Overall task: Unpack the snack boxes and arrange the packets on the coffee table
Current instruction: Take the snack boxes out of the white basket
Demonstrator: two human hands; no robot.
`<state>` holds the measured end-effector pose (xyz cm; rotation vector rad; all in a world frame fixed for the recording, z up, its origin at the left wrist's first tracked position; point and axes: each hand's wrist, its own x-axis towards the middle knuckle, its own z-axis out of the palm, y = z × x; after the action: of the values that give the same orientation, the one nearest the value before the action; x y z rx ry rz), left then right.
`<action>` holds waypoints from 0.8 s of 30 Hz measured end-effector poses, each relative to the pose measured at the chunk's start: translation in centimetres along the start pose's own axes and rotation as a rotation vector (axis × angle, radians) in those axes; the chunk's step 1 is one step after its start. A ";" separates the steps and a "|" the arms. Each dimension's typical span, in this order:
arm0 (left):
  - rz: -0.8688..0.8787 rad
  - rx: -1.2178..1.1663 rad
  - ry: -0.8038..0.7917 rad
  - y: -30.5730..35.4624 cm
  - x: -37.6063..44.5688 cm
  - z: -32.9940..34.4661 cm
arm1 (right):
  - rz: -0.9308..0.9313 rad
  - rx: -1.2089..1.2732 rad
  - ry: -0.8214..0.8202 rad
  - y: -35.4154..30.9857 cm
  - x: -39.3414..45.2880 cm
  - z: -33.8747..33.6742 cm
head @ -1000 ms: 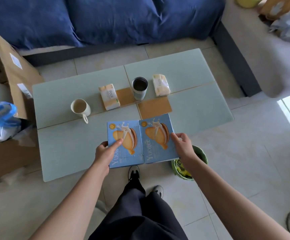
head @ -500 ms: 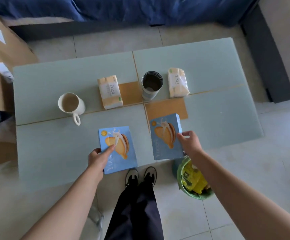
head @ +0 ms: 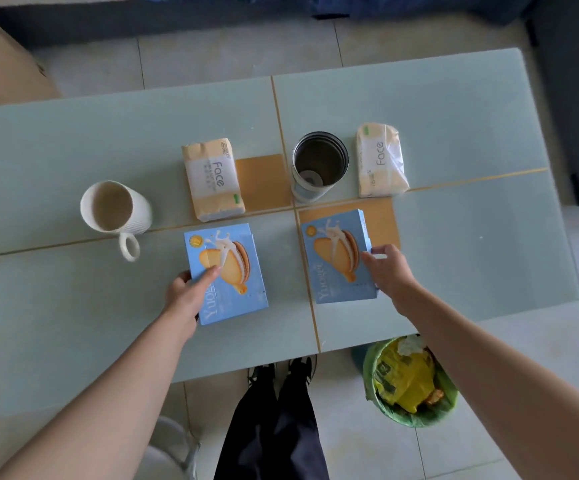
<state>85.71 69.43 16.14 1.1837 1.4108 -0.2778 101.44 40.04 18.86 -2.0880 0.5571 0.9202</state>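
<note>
Two blue snack boxes with a biscuit picture lie flat on the pale green coffee table [head: 471, 237]. My left hand [head: 185, 294] grips the left snack box [head: 236, 289] at its near left edge, thumb lying across the lid. The right snack box [head: 333, 258] sits a little farther back, and my right hand [head: 386, 268] holds its right edge with fingers curled over the side. Both boxes are closed.
A white mug [head: 114, 207], two tissue packs [head: 211, 180] [head: 381, 161] and an open metal can [head: 319, 168] stand across the table's middle. A green-lined waste bin [head: 409, 382] sits on the floor at the near right. A cardboard box [head: 0, 64] is at the far left.
The two boxes, held side by side a second ago, have been drawn apart and set farther onto the table, left box to the left, right box to the right.
</note>
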 end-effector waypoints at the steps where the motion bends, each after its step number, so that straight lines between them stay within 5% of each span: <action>1: 0.004 0.004 0.002 0.1 0.3 0.1 | -0.004 0.002 0.012 0.0 0.3 0.1; 24: 0.201 0.397 0.293 -0.3 2.2 1.3 | -0.004 -0.256 0.083 1.3 3.6 0.4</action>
<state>86.85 69.37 13.77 1.7368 1.5146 -0.2572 102.80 39.28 15.35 -2.3651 0.4985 0.9469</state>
